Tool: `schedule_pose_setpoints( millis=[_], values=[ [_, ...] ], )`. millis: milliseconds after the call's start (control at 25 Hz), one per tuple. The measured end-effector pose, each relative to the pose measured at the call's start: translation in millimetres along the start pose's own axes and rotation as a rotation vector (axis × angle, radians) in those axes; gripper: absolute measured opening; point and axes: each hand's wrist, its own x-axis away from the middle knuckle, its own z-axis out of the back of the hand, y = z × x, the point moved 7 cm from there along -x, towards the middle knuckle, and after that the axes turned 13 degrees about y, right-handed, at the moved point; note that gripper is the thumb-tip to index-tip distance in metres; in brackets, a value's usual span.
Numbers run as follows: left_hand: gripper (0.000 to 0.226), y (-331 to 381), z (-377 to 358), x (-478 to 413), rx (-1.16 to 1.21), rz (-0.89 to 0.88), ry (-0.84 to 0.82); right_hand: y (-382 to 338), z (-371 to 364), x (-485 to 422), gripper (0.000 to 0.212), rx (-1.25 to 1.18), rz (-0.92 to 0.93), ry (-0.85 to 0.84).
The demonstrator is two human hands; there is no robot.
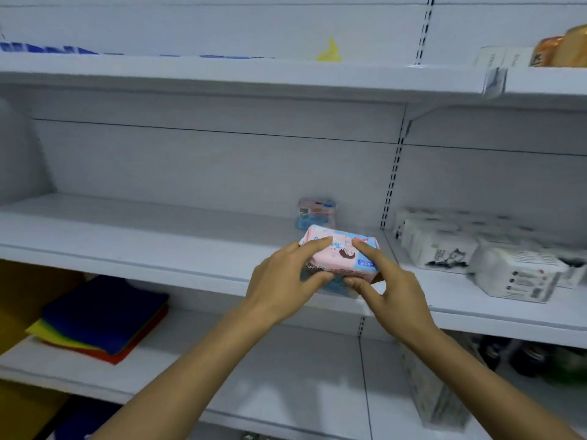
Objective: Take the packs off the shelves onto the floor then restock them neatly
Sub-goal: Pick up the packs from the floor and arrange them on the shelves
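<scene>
Pink pack (pixel 341 252) gripped by left hand (pixel 287 281) and right hand (pixel 386 285).

white metal shelving (pixel 158 236) | slotted uprights (pixel 393 182) | white back panels (pixel 222 166) | dim bluish light

The one head-worn camera is looking forward and slightly down, facing the white shelves (pixel 152 230) from close by.

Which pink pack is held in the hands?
The nearer pack, gripped by the left hand and right hand; the other pack stands alone farther back.
</scene>
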Motion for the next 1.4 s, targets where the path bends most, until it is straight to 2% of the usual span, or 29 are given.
schedule_pose_setpoints(
  millis=[120,320,520,680,800,960,1080,1200,1320,1400],
  values=[
    [0.065,-31.7,-34.6,-9.8,0.055,0.082,-0.098,24.8,-29.9,-12.8,0.055,0.042,-0.004,-0.035],
    [0.059,-108.9,-94.6,-60.8,0.084,0.142,-0.222,64.0,-108.0,-61.4,0.053,0.122,-0.051,-0.121],
    [0.059,-163.5,-153.2,-122.1,0.074,0.116,-0.21,104.7,-164.1,-121.9,0.056,0.178,-0.166,-0.132],
    [0.06,-186.7,-186.5,-156.6,0.068,0.14,-0.262,133.5,-190.9,-153.1,0.058,0.224,-0.27,-0.153],
    [0.059,-190.3,-192.0,-166.9,-0.005,0.083,-0.248,141.3,-196.9,-162.3,0.058,0.216,-0.272,-0.132],
    [0.061,-188.3,-192.7,-168.5,-0.018,0.079,-0.298,139.9,-197.4,-169.2,0.06,0.296,-0.248,-0.196],
    [0.077,-185.1,-180.3,-163.9,0.121,0.156,-0.347,129.7,-184.6,-168.9,0.068,0.434,-0.182,-0.235],
    [0.09,-183.5,-148.7,-147.4,0.184,0.23,-0.278,110.3,-162.5,-158.7,0.072,0.47,-0.108,-0.101],
    [0.088,-182.4,-102.2,-126.9,0.019,0.156,-0.147,65.6,-155.4,-139.7,0.067,0.409,0.136,0.065],
    [0.086,-180.5,-61.1,-105.8,-0.11,0.072,-0.037,27.9,-162.8,-118.5,0.066,0.342,0.243,0.048]
  ],
)
